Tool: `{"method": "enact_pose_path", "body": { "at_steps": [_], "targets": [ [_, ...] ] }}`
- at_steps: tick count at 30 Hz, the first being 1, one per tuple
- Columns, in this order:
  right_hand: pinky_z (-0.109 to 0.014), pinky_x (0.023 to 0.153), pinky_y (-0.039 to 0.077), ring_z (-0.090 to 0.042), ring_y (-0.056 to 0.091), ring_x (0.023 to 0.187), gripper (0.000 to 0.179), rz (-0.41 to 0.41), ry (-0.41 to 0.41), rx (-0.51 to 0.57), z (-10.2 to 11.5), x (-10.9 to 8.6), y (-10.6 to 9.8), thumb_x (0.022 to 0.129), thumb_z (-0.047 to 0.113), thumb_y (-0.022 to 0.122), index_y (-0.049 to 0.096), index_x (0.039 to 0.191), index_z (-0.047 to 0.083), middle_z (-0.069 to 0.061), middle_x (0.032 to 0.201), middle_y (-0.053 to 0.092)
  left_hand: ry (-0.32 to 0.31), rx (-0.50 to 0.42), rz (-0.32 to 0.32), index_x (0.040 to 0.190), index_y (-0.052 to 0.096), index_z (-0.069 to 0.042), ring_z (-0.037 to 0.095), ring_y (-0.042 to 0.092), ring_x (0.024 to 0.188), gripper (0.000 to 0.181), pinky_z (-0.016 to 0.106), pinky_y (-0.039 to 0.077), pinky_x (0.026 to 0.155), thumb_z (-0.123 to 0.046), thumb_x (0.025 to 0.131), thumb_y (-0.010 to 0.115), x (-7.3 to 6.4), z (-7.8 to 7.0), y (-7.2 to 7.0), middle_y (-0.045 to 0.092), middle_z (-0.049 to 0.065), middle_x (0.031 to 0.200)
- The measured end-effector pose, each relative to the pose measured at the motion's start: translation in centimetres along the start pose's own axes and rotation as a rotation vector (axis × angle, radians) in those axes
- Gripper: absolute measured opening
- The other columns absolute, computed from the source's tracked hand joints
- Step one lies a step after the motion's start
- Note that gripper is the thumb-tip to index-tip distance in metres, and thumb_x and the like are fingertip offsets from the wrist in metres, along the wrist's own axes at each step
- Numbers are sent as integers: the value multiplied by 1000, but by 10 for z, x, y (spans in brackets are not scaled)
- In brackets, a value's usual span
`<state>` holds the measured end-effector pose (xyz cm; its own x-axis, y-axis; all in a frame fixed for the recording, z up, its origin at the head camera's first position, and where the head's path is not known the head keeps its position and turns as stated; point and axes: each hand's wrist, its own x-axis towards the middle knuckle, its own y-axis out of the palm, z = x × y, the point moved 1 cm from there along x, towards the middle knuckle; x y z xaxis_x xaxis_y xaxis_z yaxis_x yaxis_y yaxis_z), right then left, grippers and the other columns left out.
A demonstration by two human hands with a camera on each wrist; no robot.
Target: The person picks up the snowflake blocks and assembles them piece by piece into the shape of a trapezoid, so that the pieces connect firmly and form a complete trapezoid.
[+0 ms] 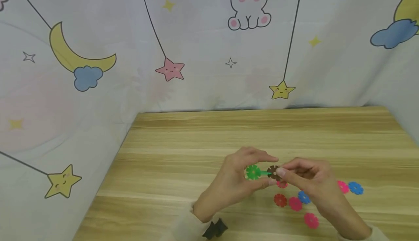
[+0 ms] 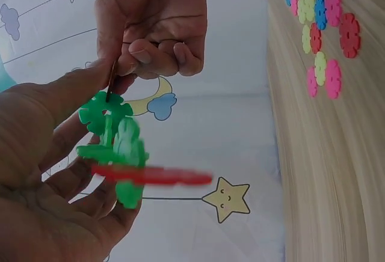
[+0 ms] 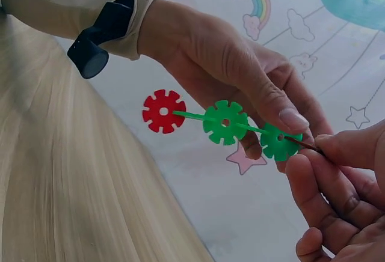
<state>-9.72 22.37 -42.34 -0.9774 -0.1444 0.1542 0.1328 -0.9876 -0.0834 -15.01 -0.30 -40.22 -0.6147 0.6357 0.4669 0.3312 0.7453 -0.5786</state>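
Note:
My left hand (image 1: pixel 230 173) holds a chain of notched plastic snowflake discs above the table. In the right wrist view, a red disc (image 3: pixel 155 118) is at one end, joined through edge-on green pieces to a green disc (image 3: pixel 215 127) and then another green disc (image 3: pixel 274 148). The left thumb lies over that last disc, with fingers behind it. Between thumb and fingers, my right hand (image 1: pixel 315 179) pinches a brown snowflake disc (image 1: pixel 272 169). Its edge meets the last green disc, crosswise to it.
Loose snowflake discs lie on the wooden table (image 1: pixel 157 183) below and right of the hands, among them a red disc (image 1: pixel 278 202), a pink disc (image 1: pixel 311 220) and a blue disc (image 1: pixel 355 188). Yellow discs (image 2: pixel 320 68) show in the left wrist view. A printed curtain (image 1: pixel 203 44) hangs behind.

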Motion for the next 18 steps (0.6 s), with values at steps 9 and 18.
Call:
{"method": "enact_pose_path", "body": {
  "at_steps": [9,18],
  "targets": [
    [-32,82,65,-25,79,80,11,-24,110,-4,4,-1,7,104,4,69,78,103,-3,-5,88,83,-9,-20,24,123,77,-15,13,69,112,42,18,55,101,-15,84,93,0,-3,3,78,0,118],
    [-33,80,65,-25,79,81,12,-34,131,-29,3,-1,9,104,7,70,78,101,-1,-4,86,82,-17,-32,16,118,78,-11,12,72,104,34,14,56,95,-13,86,91,0,-5,3,79,1,111]
  ]
}}
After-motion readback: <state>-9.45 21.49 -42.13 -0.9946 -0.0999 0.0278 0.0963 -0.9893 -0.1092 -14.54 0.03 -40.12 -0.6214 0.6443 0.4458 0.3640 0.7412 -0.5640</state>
